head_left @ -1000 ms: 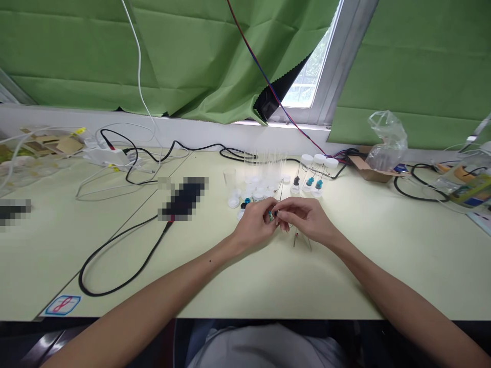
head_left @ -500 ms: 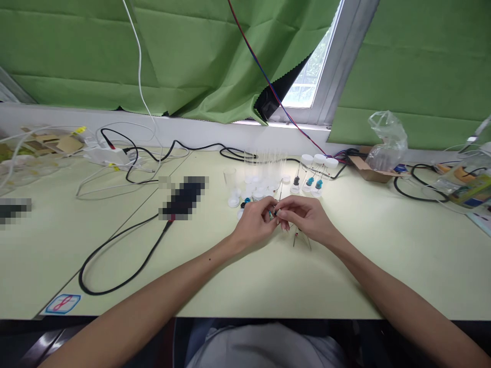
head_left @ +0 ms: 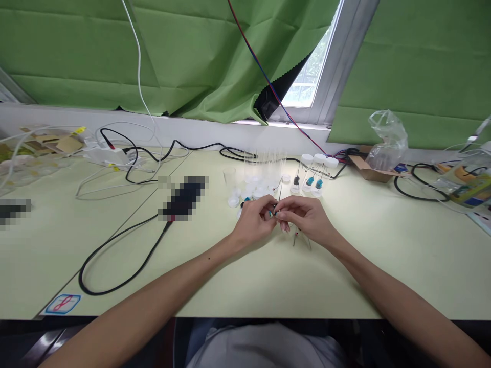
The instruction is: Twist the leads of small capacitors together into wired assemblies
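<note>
My left hand (head_left: 255, 220) and my right hand (head_left: 307, 217) meet over the table, fingertips pinched together. Between them is a small dark-and-teal piece (head_left: 275, 213), mostly covered by the fingers. A thin dark stem (head_left: 281, 188) sticks up behind the fingertips; whether it belongs to this piece I cannot tell. Thin rods (head_left: 294, 239) lie on the table under my right hand. Beyond my left hand are small teal and black pieces (head_left: 245, 201) and a clear round cap (head_left: 233, 201). To the right stand several clear tubes with white caps (head_left: 318, 159), teal or black pieces (head_left: 319, 183) inside.
Several empty clear tubes (head_left: 264, 166) stand behind my hands. On the left a black cable (head_left: 146, 263) loops from a blurred dark device (head_left: 184, 198). A cardboard box (head_left: 370, 169) with a plastic bag (head_left: 387, 140) sits back right. Green curtains (head_left: 192, 61) hang behind the table.
Both hands stay in nearly the same place, with only a slight shift of the fingers around the small piece. Everything else looks unchanged.
</note>
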`<action>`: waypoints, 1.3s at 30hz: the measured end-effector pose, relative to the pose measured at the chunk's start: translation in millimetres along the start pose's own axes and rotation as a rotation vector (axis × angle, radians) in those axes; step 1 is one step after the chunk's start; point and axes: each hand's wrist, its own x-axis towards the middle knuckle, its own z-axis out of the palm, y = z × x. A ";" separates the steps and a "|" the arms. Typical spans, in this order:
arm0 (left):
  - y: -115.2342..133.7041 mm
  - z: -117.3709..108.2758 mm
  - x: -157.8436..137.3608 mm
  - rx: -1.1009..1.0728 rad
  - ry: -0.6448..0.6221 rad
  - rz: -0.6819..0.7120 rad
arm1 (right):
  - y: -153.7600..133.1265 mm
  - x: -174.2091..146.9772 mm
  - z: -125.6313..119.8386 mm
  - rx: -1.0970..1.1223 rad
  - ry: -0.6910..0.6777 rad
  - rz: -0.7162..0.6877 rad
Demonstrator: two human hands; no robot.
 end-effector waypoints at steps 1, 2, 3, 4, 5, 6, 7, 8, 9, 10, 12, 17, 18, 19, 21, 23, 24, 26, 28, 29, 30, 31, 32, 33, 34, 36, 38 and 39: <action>0.2 0.0 -0.2 -0.001 -0.001 -0.002 | -0.1 0.0 0.1 0.002 0.000 0.002; 0.6 -0.1 -0.3 0.000 -0.002 -0.003 | 0.0 0.1 0.1 0.002 0.001 0.003; 1.0 -0.1 -0.5 0.003 -0.003 -0.005 | 0.0 0.1 0.0 0.002 0.003 0.005; 1.4 -0.2 -0.5 0.005 -0.004 -0.007 | 0.0 0.1 -0.1 0.000 0.006 0.006; 1.9 -0.2 -0.5 0.008 -0.004 -0.008 | 0.0 0.2 -0.2 -0.003 0.010 0.007; 2.5 -0.2 -0.4 0.012 -0.002 -0.009 | -0.3 0.2 -0.3 -0.005 0.016 0.008; 3.0 -0.2 -0.3 0.019 0.002 -0.011 | -0.7 0.2 -0.4 -0.007 0.023 0.007; 3.5 -0.2 -0.1 0.028 0.008 -0.015 | -1.3 0.2 -0.4 -0.009 0.031 0.005; 3.9 -0.3 0.2 0.038 0.015 -0.020 | -2.0 0.1 -0.5 -0.011 0.037 0.001; 4.2 -0.3 0.5 0.048 0.022 -0.026 | -2.8 0.1 -0.5 -0.014 0.042 -0.004; 4.4 -0.6 1.0 0.067 0.034 -0.039 | -4.1 0.0 -0.6 -0.017 0.047 -0.014; 2.8 -0.9 2.0 0.105 0.053 -0.052 | -4.3 0.0 -1.1 -0.013 0.053 -0.004; 2.2 -1.0 2.2 0.114 0.054 -0.053 | -4.2 0.1 -1.1 -0.016 0.054 -0.001; 1.7 -1.1 2.4 0.125 0.054 -0.053 | -4.2 0.2 -1.1 -0.020 0.055 0.000; 0.6 -1.8 2.8 0.151 0.052 -0.054 | -4.8 0.6 -0.9 -0.028 0.057 0.000; -0.5 -2.7 3.4 0.183 0.052 -0.057 | -6.3 0.8 -0.7 -0.036 0.059 0.001; -0.9 -3.2 3.7 0.201 0.054 -0.060 | -7.1 0.9 -0.7 -0.042 0.063 -0.001; -1.5 -4.1 4.3 0.232 0.065 -0.070 | -8.6 0.8 -0.8 -0.055 0.085 -0.016; -1.8 -4.7 4.8 0.242 0.083 -0.082 | -8.6 0.8 -1.4 -0.087 0.135 -0.049; -1.8 -4.9 5.0 0.239 0.094 -0.087 | -7.9 0.9 -2.0 -0.120 0.171 -0.068; -1.8 -5.1 5.2 0.231 0.105 -0.092 | -6.7 1.1 -2.7 -0.165 0.211 -0.081; -1.7 -5.3 5.3 0.222 0.113 -0.096 | -5.0 1.4 -3.7 -0.222 0.245 -0.089; -1.6 -5.4 5.4 0.212 0.119 -0.100 | -2.8 1.8 -4.9 -0.286 0.276 -0.091; -1.4 -5.5 5.4 0.203 0.123 -0.106 | -0.3 2.3 -6.3 -0.351 0.292 -0.089; -1.1 -5.6 5.5 0.198 0.127 -0.112 | 2.5 2.9 -7.9 -0.411 0.295 -0.092; -0.4 -5.7 5.6 0.192 0.134 -0.121 | 8.6 4.1 -11.8 -0.520 0.271 -0.101; 0.6 -5.8 5.8 0.185 0.139 -0.125 | 14.7 5.2 -16.0 -0.628 0.205 -0.098; 1.2 -5.9 5.9 0.180 0.138 -0.128 | 17.5 5.7 -18.0 -0.683 0.165 -0.087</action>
